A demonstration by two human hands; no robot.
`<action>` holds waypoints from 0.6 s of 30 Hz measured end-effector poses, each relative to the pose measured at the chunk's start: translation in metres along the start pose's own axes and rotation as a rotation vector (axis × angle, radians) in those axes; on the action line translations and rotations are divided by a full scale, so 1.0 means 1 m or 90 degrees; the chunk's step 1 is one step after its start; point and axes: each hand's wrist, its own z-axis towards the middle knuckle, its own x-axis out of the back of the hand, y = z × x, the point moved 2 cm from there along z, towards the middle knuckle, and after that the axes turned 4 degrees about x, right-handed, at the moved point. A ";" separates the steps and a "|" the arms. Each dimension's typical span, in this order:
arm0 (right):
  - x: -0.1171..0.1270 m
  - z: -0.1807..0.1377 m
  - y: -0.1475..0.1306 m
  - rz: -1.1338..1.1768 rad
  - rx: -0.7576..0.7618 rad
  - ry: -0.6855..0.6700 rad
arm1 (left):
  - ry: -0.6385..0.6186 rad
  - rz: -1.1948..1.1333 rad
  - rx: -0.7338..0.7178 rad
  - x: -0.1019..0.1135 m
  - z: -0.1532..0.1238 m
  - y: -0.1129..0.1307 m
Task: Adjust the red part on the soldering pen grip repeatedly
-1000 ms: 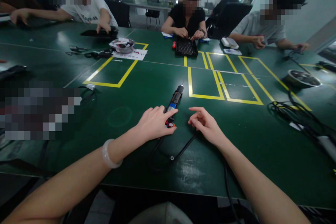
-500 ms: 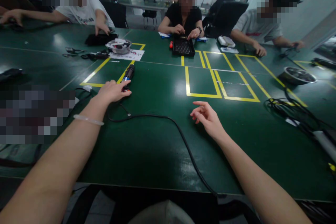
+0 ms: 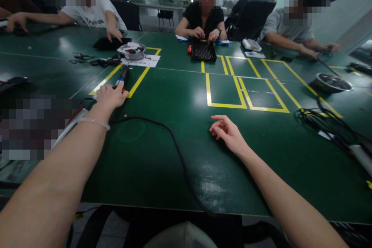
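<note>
My left hand (image 3: 110,96) is stretched out to the left over the green table (image 3: 162,155), its fingers closed round the rear end of a black and blue electric screwdriver (image 3: 123,74). The tool lies pointing away, inside a yellow taped rectangle (image 3: 138,79). Its black cable (image 3: 171,139) trails from the hand across the table and over the near edge. A clear bangle (image 3: 94,122) circles my left wrist. My right hand (image 3: 226,131) hovers just above the table near the middle, holding nothing, its fingers loosely curled and apart.
Yellow taped boxes (image 3: 247,89) mark the middle right. A black parts tray (image 3: 203,52) sits before a person in black opposite. A metal bowl (image 3: 133,50) on paper stands at the far left, a round fan part (image 3: 331,83) and tangled cables (image 3: 331,124) at the right. Several people work around the table.
My left hand has carried the screwdriver from the table's middle far to the left and away from me, dragging the cable along. My right hand has barely moved.
</note>
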 end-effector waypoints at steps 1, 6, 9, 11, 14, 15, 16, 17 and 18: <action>0.000 0.000 0.000 -0.001 -0.002 -0.003 | 0.000 -0.003 0.002 0.000 0.000 0.000; 0.000 0.000 0.002 -0.001 -0.012 -0.004 | -0.008 -0.007 0.002 0.001 0.004 0.001; 0.001 0.001 0.001 0.007 -0.018 -0.001 | -0.017 0.002 0.008 0.004 0.007 0.001; 0.001 0.001 0.001 0.011 -0.020 -0.002 | -0.022 0.004 0.015 0.005 0.008 0.002; 0.000 0.002 0.001 0.009 -0.024 -0.003 | -0.020 0.002 0.009 0.006 0.005 0.005; 0.000 0.002 0.001 0.008 -0.024 -0.004 | -0.014 0.003 0.007 0.007 0.003 0.007; 0.000 0.002 0.001 0.006 -0.025 -0.004 | -0.005 0.003 0.004 0.007 0.000 0.009; 0.000 0.002 0.001 0.003 -0.024 -0.005 | 0.002 0.005 0.001 0.008 -0.003 0.011; -0.001 0.002 0.001 0.001 -0.024 -0.006 | 0.009 0.006 -0.002 0.009 -0.007 0.014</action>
